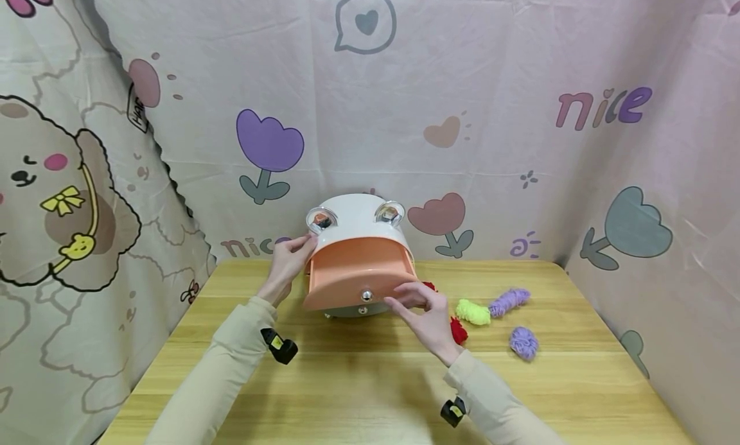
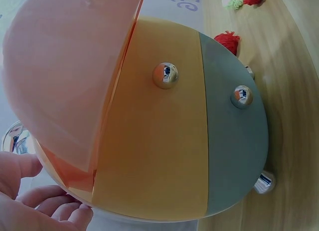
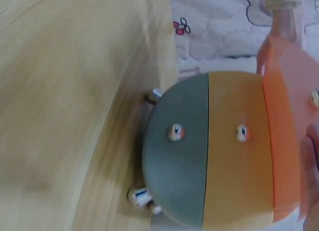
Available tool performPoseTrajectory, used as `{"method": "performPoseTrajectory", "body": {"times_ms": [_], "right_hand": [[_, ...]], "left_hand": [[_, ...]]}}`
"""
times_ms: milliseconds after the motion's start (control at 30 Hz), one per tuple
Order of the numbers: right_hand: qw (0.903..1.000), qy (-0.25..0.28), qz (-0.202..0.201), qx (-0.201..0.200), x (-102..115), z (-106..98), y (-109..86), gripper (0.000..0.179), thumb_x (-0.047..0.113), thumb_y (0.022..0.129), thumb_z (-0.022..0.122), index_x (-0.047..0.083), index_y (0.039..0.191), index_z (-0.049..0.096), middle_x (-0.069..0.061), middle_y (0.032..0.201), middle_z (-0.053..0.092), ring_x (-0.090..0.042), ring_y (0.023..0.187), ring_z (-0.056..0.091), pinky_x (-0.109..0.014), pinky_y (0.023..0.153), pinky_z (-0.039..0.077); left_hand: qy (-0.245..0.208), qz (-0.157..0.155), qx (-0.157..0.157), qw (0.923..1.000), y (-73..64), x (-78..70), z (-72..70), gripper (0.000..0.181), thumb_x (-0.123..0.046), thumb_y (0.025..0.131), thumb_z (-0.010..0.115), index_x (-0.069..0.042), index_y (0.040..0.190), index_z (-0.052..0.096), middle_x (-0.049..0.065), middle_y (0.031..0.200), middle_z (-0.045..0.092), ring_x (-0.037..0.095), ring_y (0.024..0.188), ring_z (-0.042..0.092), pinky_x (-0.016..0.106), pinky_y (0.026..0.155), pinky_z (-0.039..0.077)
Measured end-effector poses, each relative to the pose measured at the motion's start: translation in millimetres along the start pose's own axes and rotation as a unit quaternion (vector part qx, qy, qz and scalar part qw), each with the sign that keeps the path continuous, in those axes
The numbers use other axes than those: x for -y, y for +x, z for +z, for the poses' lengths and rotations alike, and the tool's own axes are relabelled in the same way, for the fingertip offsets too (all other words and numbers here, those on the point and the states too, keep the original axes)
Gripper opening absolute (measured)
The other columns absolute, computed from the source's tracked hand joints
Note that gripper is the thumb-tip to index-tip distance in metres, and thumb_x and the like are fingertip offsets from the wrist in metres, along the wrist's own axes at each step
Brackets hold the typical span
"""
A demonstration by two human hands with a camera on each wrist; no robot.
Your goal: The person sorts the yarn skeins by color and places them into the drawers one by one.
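A small rounded drawer cabinet (image 1: pixel 354 215) has a white top and two shiny silver ears. Its coral top drawer (image 1: pixel 347 289) is pulled out, with a silver knob on the front. The yellow middle drawer (image 2: pixel 154 141) and grey-green bottom drawer (image 3: pixel 174 166) are closed. My left hand (image 1: pixel 289 260) rests on the cabinet's left side, its thumb and fingers spread apart along the edge. By the right end of the coral drawer's front is my right hand (image 1: pixel 426 314), thumb and fingers apart; whether it touches the drawer is hard to tell.
Right of the cabinet lie a yellow-green yarn bundle (image 1: pixel 473 312), a long purple one (image 1: pixel 509 301), a round purple one (image 1: pixel 523 343) and red yarn (image 1: pixel 458 331), partly behind my right hand. A printed curtain (image 1: pixel 358 111) hangs behind the wooden table (image 1: pixel 358 393).
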State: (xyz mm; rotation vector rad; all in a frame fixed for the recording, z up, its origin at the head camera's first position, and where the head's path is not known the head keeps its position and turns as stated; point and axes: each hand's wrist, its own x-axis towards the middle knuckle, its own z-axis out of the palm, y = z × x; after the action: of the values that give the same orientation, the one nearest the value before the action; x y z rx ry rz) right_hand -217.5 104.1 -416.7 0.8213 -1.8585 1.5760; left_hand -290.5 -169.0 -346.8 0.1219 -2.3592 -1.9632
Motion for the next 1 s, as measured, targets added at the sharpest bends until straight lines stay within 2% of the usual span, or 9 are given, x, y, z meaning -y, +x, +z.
{"method": "performPoseTrajectory", "body": {"times_ms": [167,333,400,567,633,1000], "right_hand": [[0.9997,0.016,0.004,-0.017,-7,-17,-5.3,0.021,-0.015,0.08,0.074,-0.006,0.099,0.069,-0.024,0.076,0.073,-0.007,0.067,0.074,-0.018,0.063,0.058],[0.9979,0.033,0.033,-0.045,-15,-37,-12.9,0.022,-0.018,0.081,0.071,-0.012,0.102,0.067,-0.029,0.076,0.071,-0.003,0.067,0.074,-0.019,0.063,0.06],[0.9963,0.033,0.055,-0.057,-18,-46,-16.4,0.022,-0.016,0.082,0.071,-0.012,0.103,0.066,-0.024,0.076,0.074,-0.003,0.067,0.074,-0.02,0.064,0.061],[0.9908,0.035,0.103,-0.081,-23,-67,-24.3,0.021,-0.012,0.085,0.072,-0.007,0.105,0.067,0.005,0.078,0.078,-0.005,0.065,0.075,-0.022,0.062,0.061],[0.9888,0.038,0.112,-0.091,-25,-76,-26.4,0.022,-0.012,0.085,0.071,-0.006,0.105,0.068,0.011,0.079,0.078,-0.006,0.065,0.075,-0.023,0.062,0.062],[0.9703,0.029,0.179,-0.159,-37,-128,-41.7,0.026,-0.012,0.086,0.07,-0.011,0.111,0.066,0.007,0.081,0.079,-0.009,0.068,0.075,-0.021,0.067,0.061]], "left_hand": [[-0.001,0.004,0.0,1.0,-0.8,-0.1,-0.4,0.053,-0.026,0.103,0.058,0.002,0.146,0.045,0.014,0.158,0.042,0.031,0.146,0.044,0.039,0.118,0.04],[-0.002,0.001,-0.002,1.0,0.3,0.4,-0.6,0.053,-0.026,0.103,0.058,0.002,0.147,0.045,0.015,0.158,0.042,0.031,0.144,0.046,0.039,0.118,0.041],[-0.002,0.0,-0.004,1.0,0.8,0.8,-0.5,0.054,-0.026,0.103,0.058,0.002,0.147,0.046,0.015,0.158,0.043,0.032,0.144,0.047,0.039,0.118,0.041],[0.002,-0.001,0.0,1.0,0.7,0.6,-0.8,0.054,-0.028,0.103,0.057,0.001,0.148,0.045,0.014,0.159,0.042,0.032,0.144,0.046,0.039,0.118,0.041],[0.005,-0.001,0.002,1.0,0.0,0.1,-0.9,0.055,-0.028,0.103,0.057,0.0,0.148,0.045,0.014,0.159,0.042,0.032,0.145,0.045,0.039,0.118,0.041],[0.01,-0.001,0.001,0.9999,-1.6,-0.1,-0.9,0.055,-0.03,0.103,0.058,0.0,0.148,0.045,0.015,0.158,0.043,0.033,0.145,0.045,0.041,0.119,0.04]]}}
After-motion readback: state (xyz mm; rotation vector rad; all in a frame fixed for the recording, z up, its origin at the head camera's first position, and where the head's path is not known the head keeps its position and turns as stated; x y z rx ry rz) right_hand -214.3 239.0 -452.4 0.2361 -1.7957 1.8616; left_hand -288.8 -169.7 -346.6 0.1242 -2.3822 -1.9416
